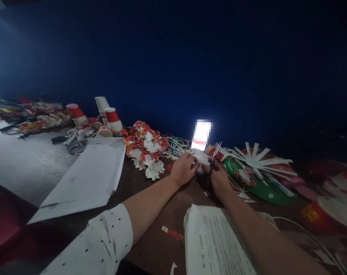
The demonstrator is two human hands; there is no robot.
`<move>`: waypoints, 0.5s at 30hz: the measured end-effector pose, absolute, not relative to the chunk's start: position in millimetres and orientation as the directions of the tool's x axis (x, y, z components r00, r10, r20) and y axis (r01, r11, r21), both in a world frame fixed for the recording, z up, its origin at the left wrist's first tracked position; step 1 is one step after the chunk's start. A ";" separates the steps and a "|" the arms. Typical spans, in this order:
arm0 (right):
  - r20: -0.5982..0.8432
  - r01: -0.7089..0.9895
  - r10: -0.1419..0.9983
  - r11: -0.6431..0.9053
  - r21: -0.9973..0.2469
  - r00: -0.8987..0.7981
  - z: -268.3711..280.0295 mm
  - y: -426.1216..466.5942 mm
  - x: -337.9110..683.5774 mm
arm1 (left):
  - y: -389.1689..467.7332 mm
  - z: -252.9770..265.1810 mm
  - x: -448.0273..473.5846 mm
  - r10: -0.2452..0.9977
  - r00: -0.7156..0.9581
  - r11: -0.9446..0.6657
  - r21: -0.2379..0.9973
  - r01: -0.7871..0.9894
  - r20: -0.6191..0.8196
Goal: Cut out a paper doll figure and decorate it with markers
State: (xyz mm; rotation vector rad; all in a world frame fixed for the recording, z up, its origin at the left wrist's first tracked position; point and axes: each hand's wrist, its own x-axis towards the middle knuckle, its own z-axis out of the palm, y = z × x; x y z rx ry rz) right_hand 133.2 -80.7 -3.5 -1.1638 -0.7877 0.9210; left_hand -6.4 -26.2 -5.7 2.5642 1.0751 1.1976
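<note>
Right now, the left hand (184,168) is pinching white paper (201,157) between its thumb and fingers, near the back of the table (150,244). The right hand (220,178) is curling its fingers around the handles of the scissors (216,151), and the blades are sticking up just beside the paper. Those sharp tips are pointing up near the left fingers, so a small slip could nick one. The paper is looking thin, so a hard tug could rip it. The room is looking dim, and that could make a cut go crooked.

On the left, stacked cups (113,122) are standing along the back; a bump could tip them. Next, a white board (84,179) is lying flat. A heap of cut-outs (154,168) is sitting close to the left hand, where a wrist could push it. A blue cord (177,145) is curling behind, and a bright light (202,133) is shining just past the paper. A book (216,244) is taking up room by the right arm. Further right, a green tray (259,193) is holding white strips (255,162) and crowding the right hand.
</note>
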 end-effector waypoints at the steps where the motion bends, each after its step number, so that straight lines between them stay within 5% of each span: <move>1: 0.046 -0.177 0.903 0.134 -0.975 0.427 -3.0 -81.2 133.0 | -25.9 -5.8 -6.3 0.654 0.431 -0.736 0.392 0.552 0.622; 15: 0.035 -0.154 0.914 0.106 -0.982 0.405 -15.3 -78.5 139.7 | -24.8 -3.3 -6.5 0.672 0.435 -0.716 0.377 0.588 0.599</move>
